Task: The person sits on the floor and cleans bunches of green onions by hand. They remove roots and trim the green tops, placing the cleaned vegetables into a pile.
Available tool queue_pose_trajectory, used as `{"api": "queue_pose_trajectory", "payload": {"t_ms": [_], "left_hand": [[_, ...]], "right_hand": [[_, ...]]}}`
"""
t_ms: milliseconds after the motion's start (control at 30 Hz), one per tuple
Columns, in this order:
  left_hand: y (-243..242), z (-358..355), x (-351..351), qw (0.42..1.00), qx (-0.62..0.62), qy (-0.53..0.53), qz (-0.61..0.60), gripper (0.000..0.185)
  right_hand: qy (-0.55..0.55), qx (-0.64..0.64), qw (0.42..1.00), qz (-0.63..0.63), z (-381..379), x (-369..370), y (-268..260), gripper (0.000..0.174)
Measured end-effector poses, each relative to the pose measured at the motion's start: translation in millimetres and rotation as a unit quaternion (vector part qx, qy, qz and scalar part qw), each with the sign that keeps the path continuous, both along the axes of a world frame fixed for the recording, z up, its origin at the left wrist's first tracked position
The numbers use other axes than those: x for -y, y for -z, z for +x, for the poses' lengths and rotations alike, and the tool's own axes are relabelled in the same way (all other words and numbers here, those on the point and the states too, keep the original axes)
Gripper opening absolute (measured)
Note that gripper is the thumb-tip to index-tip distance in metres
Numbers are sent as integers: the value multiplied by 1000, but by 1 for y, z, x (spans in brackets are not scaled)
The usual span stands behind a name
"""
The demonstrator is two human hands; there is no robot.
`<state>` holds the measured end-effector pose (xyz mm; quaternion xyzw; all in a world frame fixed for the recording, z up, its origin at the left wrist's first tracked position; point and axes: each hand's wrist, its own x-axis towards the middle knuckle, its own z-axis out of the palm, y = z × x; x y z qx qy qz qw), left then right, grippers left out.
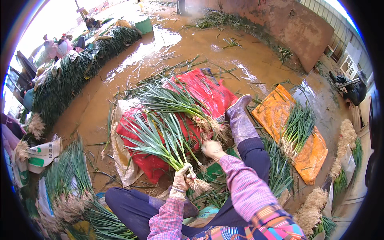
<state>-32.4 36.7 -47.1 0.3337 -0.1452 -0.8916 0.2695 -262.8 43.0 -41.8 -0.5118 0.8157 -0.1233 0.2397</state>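
My left hand (181, 181), in a pale glove, is closed around a small bunch of green garlic plants (163, 147). Their leaves fan up and left, and their pale roots hang just right of my fist. My right hand (213, 150), gloved too, has its fingers curled beside the roots of a larger green garlic pile (177, 102). Whether those fingers pinch a plant cannot be made out. That pile lies across red plastic sacks (207, 90) on the ground between my legs, roots towards me. One loose stem (192, 151) slants down between both hands.
Muddy wet ground (192, 45) spreads ahead. An orange sack (312, 162) bearing a garlic bundle (298, 127) lies right of my boot (243, 120). More bundles (67, 177) stand at left. Beyond is a long green stack (69, 78) with people (61, 48) behind it.
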Motion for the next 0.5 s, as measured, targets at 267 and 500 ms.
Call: {"api": "queue_pose_trajectory", "payload": {"t_ms": [267, 500], "left_hand": [[-1, -27, -13, 996, 38, 65, 38, 16], [1, -17, -11, 998, -33, 23, 38, 15]], "right_hand": [[62, 527, 847, -32, 40, -11, -31, 25], [188, 457, 808, -320, -55, -83, -107, 12]]}}
